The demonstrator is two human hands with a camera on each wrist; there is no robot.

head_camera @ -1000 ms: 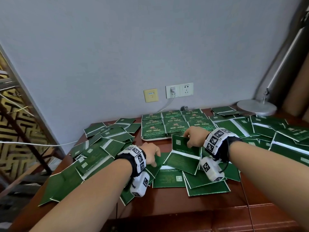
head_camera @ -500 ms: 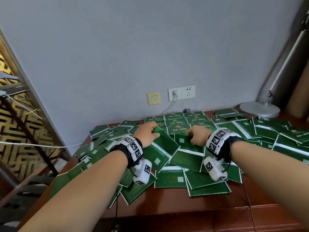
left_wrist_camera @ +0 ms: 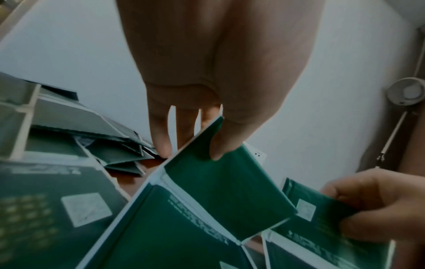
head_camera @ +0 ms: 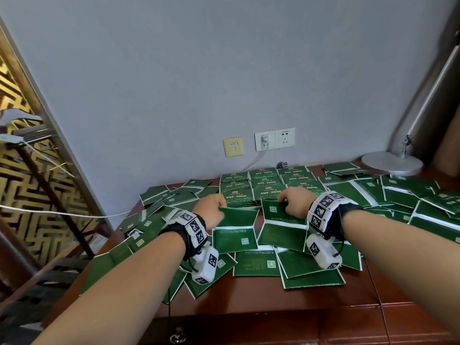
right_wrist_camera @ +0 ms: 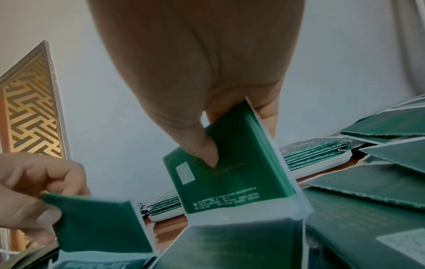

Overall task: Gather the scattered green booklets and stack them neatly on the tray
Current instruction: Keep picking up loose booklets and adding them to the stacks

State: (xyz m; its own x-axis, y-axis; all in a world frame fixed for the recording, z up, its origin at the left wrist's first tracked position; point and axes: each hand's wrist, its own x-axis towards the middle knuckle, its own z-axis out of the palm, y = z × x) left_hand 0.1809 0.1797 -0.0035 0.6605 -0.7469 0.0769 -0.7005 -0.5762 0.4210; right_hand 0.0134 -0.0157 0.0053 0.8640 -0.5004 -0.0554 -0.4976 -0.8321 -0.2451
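My left hand [head_camera: 211,207] pinches the top edge of an open green booklet [head_camera: 235,230], thumb on its cover in the left wrist view [left_wrist_camera: 220,145]. Beside it my right hand [head_camera: 296,201] pinches a second open green booklet [head_camera: 283,227], thumb on the cover in the right wrist view [right_wrist_camera: 207,151]. Both booklets hang lifted above the table, side by side, just in front of the white tray [right_wrist_camera: 322,168]. The tray holds rows of stacked green booklets [head_camera: 268,189]. Many more booklets lie scattered left [head_camera: 154,217], right [head_camera: 410,195] and under my hands [head_camera: 258,263].
The brown wooden table [head_camera: 249,295] stands against a grey wall with sockets [head_camera: 273,139] and a plugged white cable. A lamp base [head_camera: 392,163] sits at the back right. A gold lattice screen [head_camera: 27,170] stands to the left.
My left hand lifted a booklet from the left pile and brought it up beside the one in my right hand. The right hand stayed nearly in place holding its booklet.
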